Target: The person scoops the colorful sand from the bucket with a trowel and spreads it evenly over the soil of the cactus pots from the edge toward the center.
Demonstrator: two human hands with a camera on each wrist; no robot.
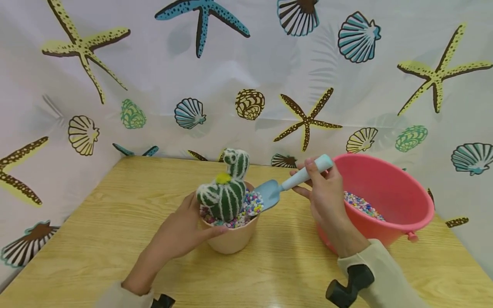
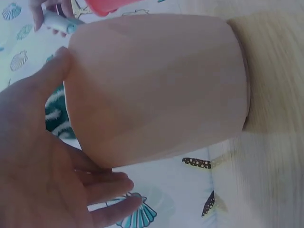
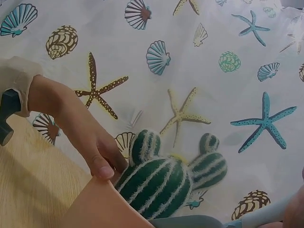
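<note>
A beige plant pot point(image 1: 231, 243) stands on the table, holding a green felted cactus point(image 1: 221, 205) with white stripes and a yellow flower. Multicoloured beads point(image 1: 252, 202) surround the cactus. My left hand point(image 1: 181, 233) grips the pot's rim from the left; in the left wrist view its thumb and fingers lie on either side of the pot wall point(image 2: 161, 90). By its pale handle, my right hand point(image 1: 325, 192) holds a small blue trowel point(image 1: 271, 192). The blade tilts down over the pot's right rim, against the beads. The right wrist view shows only part of the trowel point(image 3: 190, 221).
A pink bucket point(image 1: 385, 167) stands right of the pot, beside my right forearm, with more coloured beads point(image 1: 362, 205) inside. Behind the wooden table point(image 1: 127, 192) hangs a white cloth point(image 1: 239, 64) printed with shells and starfish.
</note>
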